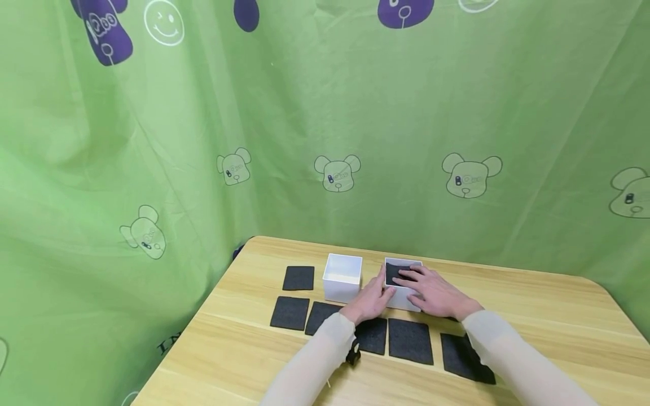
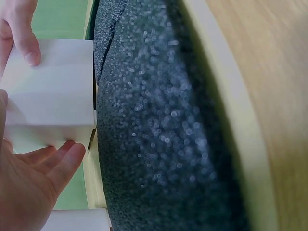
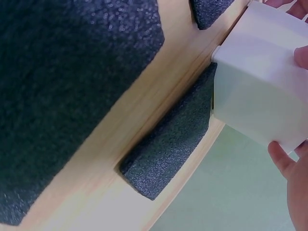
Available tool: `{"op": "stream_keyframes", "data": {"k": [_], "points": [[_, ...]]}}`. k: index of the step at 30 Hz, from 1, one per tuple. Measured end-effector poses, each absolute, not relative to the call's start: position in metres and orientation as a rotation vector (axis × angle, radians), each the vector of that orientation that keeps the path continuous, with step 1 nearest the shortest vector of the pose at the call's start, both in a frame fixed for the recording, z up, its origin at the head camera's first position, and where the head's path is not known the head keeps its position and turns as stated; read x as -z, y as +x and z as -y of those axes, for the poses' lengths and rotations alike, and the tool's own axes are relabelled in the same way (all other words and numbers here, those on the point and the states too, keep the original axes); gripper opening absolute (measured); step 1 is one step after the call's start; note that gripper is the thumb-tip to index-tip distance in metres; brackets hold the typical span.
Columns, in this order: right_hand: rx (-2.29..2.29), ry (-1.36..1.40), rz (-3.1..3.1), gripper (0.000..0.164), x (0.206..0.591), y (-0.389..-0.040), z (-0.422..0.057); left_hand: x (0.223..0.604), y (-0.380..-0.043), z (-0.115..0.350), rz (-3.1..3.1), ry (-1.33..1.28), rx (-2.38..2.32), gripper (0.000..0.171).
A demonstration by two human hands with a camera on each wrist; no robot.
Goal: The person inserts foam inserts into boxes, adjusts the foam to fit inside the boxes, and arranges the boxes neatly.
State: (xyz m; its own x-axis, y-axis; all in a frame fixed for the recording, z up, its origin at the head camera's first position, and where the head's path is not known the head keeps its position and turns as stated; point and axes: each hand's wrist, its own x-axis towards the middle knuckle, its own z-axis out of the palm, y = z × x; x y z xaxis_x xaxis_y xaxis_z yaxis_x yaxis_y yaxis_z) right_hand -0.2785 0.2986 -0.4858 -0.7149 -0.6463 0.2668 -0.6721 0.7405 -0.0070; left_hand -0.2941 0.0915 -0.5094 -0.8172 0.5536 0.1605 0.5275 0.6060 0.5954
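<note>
Two white open-topped boxes stand side by side near the table's back edge. My left hand (image 1: 370, 298) rests against the left side of the right-hand box (image 1: 401, 299), its fingers straight along the wall and its thumb at the front. Inside that box lies a black foam square (image 1: 392, 272). My right hand (image 1: 438, 293) reaches over it, fingers stretched onto the foam and thumb on the front wall. In the right wrist view another foam square (image 3: 171, 139) lies right beside the box.
The other white box (image 1: 341, 290) is just left of my left hand. Several black foam squares lie in a front row, among them one (image 1: 410, 340) before the box. Another (image 1: 298, 278) sits at the back left. A green curtain (image 1: 406, 214) hangs behind the wooden table (image 1: 228, 316).
</note>
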Motion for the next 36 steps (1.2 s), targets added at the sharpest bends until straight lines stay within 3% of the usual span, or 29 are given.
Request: {"op": "stream_keyframes", "data": {"k": [17,36], "points": [[-0.210,0.937,2.632,0.054,0.469,-0.267,-0.318,0.512,-0.295,-0.093,-2.774,0.907,-1.053,0.062],[-0.469,0.641,2.867,0.074,0.480,-0.191,-0.361,0.511,-0.296,-0.095,-2.760,0.896,-1.069,0.059]]}}
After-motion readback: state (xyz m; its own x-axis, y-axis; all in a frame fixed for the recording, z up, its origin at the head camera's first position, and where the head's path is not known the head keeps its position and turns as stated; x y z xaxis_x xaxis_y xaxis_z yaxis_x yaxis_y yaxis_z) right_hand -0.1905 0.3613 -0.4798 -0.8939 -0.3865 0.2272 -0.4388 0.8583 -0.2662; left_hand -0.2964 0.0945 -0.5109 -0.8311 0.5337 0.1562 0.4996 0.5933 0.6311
